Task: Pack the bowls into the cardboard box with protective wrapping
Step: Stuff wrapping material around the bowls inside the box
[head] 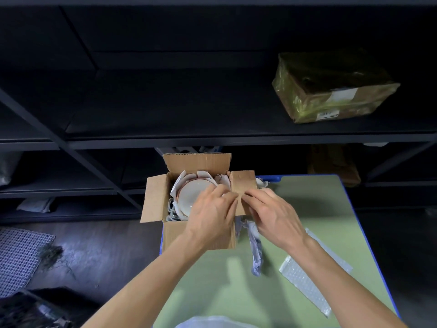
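An open cardboard box [153, 200] stands at the far left corner of the green table [307, 209]. Inside it lies a white bowl [186, 200] with a reddish rim, nested in white wrapping paper [203, 174]. My left hand [212, 209] reaches over the box's near right corner, fingers curled at the edge of the right flap [243, 183]. My right hand [272, 209] is just right of the flap, fingertips pinched at its near edge. What exactly the fingers hold is hidden.
A strip of crumpled white paper [256, 247] hangs down the table beside the box. A sheet of bubble wrap [307, 280] lies at the right. Dark metal shelving stands behind, with a taped parcel [331, 91] on it. A mesh mat [19, 256] lies on the floor.
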### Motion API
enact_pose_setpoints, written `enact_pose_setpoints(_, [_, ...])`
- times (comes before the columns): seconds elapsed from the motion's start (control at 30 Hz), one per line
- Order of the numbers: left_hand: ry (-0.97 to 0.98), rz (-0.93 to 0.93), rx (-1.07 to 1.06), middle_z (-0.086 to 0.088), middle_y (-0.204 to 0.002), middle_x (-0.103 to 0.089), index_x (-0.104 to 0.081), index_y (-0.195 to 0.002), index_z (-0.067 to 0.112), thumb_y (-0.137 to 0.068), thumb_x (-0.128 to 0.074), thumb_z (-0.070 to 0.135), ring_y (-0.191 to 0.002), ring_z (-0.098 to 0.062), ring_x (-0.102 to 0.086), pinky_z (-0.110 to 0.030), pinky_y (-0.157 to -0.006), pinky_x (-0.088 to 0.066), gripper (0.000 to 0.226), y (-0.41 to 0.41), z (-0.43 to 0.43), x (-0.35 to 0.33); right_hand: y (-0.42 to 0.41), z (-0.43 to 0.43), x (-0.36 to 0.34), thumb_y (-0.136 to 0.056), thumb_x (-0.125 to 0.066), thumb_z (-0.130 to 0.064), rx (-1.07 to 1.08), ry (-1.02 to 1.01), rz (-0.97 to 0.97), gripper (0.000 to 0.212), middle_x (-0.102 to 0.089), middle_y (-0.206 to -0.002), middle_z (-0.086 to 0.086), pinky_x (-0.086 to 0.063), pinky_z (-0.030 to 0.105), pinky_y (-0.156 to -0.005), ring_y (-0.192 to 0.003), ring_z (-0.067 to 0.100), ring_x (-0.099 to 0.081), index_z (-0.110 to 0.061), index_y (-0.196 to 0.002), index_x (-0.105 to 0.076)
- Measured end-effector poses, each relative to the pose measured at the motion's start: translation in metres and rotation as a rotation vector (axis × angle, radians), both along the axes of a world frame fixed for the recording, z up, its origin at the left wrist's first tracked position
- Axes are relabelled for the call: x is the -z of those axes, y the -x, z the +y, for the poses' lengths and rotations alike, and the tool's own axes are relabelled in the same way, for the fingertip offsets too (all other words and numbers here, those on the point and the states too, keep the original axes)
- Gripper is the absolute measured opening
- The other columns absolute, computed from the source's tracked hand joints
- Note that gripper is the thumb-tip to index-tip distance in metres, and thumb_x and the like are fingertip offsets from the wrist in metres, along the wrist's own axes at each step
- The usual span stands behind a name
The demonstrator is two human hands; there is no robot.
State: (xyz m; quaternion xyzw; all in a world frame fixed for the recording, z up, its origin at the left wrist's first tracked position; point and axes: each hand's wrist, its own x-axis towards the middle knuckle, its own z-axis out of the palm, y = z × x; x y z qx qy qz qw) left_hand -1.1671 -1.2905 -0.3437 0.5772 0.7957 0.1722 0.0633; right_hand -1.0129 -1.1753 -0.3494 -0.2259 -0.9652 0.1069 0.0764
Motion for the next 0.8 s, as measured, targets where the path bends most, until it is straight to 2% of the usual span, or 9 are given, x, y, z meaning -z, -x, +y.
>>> enact_pose_setpoints(0.1, [-0.035, -0.007, 0.014, 0.001, -0.095, -0.061, -0.069, -0.1, 0.019, -0.103, -0.042, 0.029, -0.084, -0.024, -0.052, -0.038, -0.076, -0.044, 0.03, -0.03, 0.0, 0.0, -0.02, 0.011, 0.004, -0.086, -0.066, -0.012, 0.029, -0.016, 0.07, 0.029, -0.061, -0.125, -0.013, -0.054, 0.028, -0.076, -0.106, 0.017, -0.058, -0.021, -0.113, -0.068])
enact_pose_setpoints(0.17, [-0.046, -0.017, 0.022, 0.002, -0.087, -0.058, -0.067, -0.095, 0.02, -0.102, -0.042, 0.028, -0.079, -0.023, -0.05, -0.037, -0.072, -0.042, 0.027, -0.05, -0.001, 0.005, -0.032, 0.018, 0.01, -0.083, -0.066, -0.008, 0.059, -0.007, 0.094, 0.034, -0.062, -0.124, -0.011, -0.054, 0.028, -0.075, -0.107, 0.016, -0.058, -0.021, -0.115, -0.068])
enact_pose_setpoints(0.33, [-0.001, 0.0, 0.045, 0.003, -0.078, -0.056, -0.063, -0.083, 0.021, -0.1, -0.04, 0.028, -0.073, -0.023, -0.052, -0.036, -0.065, -0.041, 0.029, -0.092, -0.003, 0.021, -0.057, 0.035, 0.03, -0.083, -0.067, -0.009, 0.094, 0.016, 0.007, 0.035, -0.066, -0.119, -0.007, -0.055, 0.032, -0.078, -0.107, 0.02, -0.061, -0.017, -0.117, -0.07])
enact_pose_setpoints(0.47, [0.183, -0.051, 0.034, 0.001, -0.109, -0.061, -0.064, -0.112, 0.021, -0.1, -0.021, 0.035, -0.093, -0.024, -0.055, -0.038, -0.084, -0.045, 0.046, -0.11, 0.01, 0.034, -0.064, 0.052, 0.049, -0.089, -0.058, -0.014, 0.08, 0.114, -0.133, 0.043, -0.062, -0.127, -0.006, -0.052, 0.035, -0.09, -0.119, 0.02, -0.054, -0.019, -0.131, -0.063])
enact_pose_setpoints(0.57, [0.277, -0.059, -0.013, -0.001, -0.124, -0.053, -0.053, -0.128, 0.022, -0.101, -0.027, 0.033, -0.101, -0.025, -0.053, -0.04, -0.09, -0.045, 0.039, -0.12, 0.019, 0.049, -0.062, 0.067, 0.062, -0.091, -0.056, -0.02, 0.064, 0.165, -0.21, 0.046, -0.06, -0.129, -0.002, -0.051, 0.039, -0.092, -0.12, 0.023, -0.051, -0.021, -0.137, -0.057])
enact_pose_setpoints(0.7, [0.345, -0.083, -0.102, -0.002, -0.133, -0.048, -0.047, -0.135, 0.024, -0.1, -0.036, 0.034, -0.107, -0.026, -0.054, -0.039, -0.087, -0.048, 0.038, -0.132, 0.022, 0.063, -0.05, 0.091, 0.071, -0.092, -0.053, -0.019, 0.021, 0.174, -0.281, 0.055, -0.053, -0.137, 0.004, -0.052, 0.042, -0.091, -0.121, 0.028, -0.051, -0.024, -0.146, -0.044])
enact_pose_setpoints(0.8, [0.371, -0.12, -0.118, -0.004, -0.134, -0.048, -0.045, -0.136, 0.022, -0.1, -0.038, 0.033, -0.108, -0.029, -0.055, -0.041, -0.095, -0.045, 0.038, -0.139, 0.022, 0.068, -0.033, 0.109, 0.079, -0.091, -0.056, -0.015, -0.01, 0.179, -0.376, 0.073, -0.036, -0.151, 0.007, -0.052, 0.045, -0.094, -0.129, 0.033, -0.045, -0.029, -0.156, -0.024])
